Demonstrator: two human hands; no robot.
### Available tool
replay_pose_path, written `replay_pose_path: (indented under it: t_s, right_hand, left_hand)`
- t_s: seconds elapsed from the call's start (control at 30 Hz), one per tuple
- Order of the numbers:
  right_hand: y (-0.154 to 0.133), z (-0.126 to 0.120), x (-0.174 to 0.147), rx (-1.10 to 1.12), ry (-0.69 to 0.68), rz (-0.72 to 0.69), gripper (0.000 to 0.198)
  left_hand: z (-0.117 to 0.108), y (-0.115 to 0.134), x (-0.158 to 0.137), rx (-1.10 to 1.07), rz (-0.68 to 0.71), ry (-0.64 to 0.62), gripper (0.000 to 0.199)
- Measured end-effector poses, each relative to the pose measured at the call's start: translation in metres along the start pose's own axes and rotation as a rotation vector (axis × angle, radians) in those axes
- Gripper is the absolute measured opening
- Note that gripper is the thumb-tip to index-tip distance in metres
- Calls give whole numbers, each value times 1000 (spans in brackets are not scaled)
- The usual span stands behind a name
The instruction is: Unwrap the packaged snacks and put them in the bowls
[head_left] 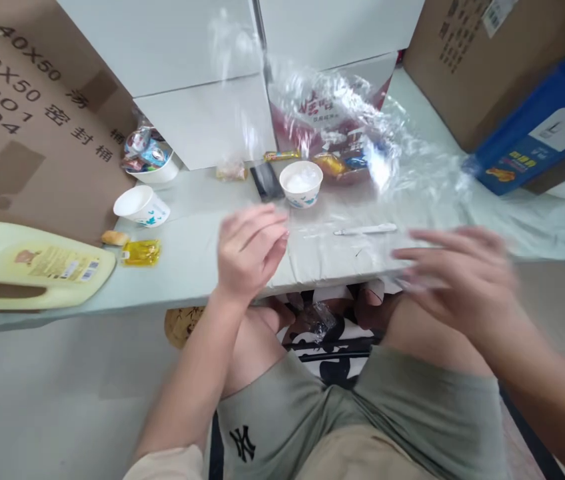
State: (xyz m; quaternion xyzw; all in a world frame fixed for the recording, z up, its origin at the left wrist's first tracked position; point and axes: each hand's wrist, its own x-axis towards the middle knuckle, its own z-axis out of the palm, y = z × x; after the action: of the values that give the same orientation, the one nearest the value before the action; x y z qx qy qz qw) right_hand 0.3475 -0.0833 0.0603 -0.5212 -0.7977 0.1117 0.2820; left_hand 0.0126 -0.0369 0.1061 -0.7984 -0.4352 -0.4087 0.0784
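Observation:
A large sheet of clear plastic film billows above the table in front of me, blurred and crumpled. My left hand is closed near the table's front edge, its fingers pinched around what looks like the film's near edge. Across from it, my right hand is smeared by motion, with glossy film between thumb and fingers. Between the hands lies a white pen. A paper cup with whitish, clear plastic-like contents stands upright behind them, next to a dark flat object.
At left are a tipped paper cup, a bowl of wrapped snacks, a yellow packet and a pale yellow jug. Cardboard boxes flank the table. A blue jug is at right; snack packets lie behind.

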Motion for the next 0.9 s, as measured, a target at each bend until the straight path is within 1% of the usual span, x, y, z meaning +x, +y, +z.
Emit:
replay_pose_path:
  t_s: [0.03,0.07,0.1,0.13,0.17,0.23,0.33,0.4,0.47,0.53,0.6,0.67,0.73,0.8,0.83,0.9]
  right_hand:
    - [-3,15,1,-34,-90,-85,22]
    - [-5,28,2,-73,-188,-157,22]
    - [-6,38,2,-111,-278,-204,22]
    - [-6,44,2,-143,-351,-229,21]
    - [-6,46,1,-162,-390,-226,20]
    - [-5,42,-2,-166,-394,-191,19]
    - [-4,29,-2,-141,-357,-158,18]
    - [-2,24,-2,-105,-362,-117,21]
    - [1,24,-3,-9,-355,-25,22]
    - [5,27,-5,156,-307,113,25]
    - [7,29,-9,339,-241,256,33]
    - [6,30,-11,487,-191,383,43]
    - [2,30,-13,609,-164,485,46]
    - [-3,31,-14,734,-164,526,41]
    - [-6,33,-15,792,-178,512,40]
    - [-10,38,-16,875,-226,455,46]
  left_hand:
    - [12,-12,-21,-34,-64,-168,15]
    - [22,-22,-41,-84,-82,-384,17]
    - [30,-30,-58,-129,-109,-567,16]
    - [35,-34,-73,-162,-140,-664,16]
    - [36,-37,-84,-186,-174,-714,16]
    - [31,-36,-97,-235,-243,-741,16]
    - [14,-32,-102,-333,-331,-738,16]
    - [4,-31,-102,-433,-407,-710,13]
    - [-2,-31,-101,-544,-520,-657,15]
    - [-4,-31,-99,-642,-644,-585,18]
    - [0,-30,-96,-727,-753,-490,27]
    - [7,-29,-91,-819,-833,-349,37]
    - [18,-27,-86,-879,-894,-203,41]
    - [30,-25,-79,-874,-951,-106,40]
    - [35,-23,-76,-852,-983,-79,38]
    - [45,-21,-71,-800,-1044,-46,35]
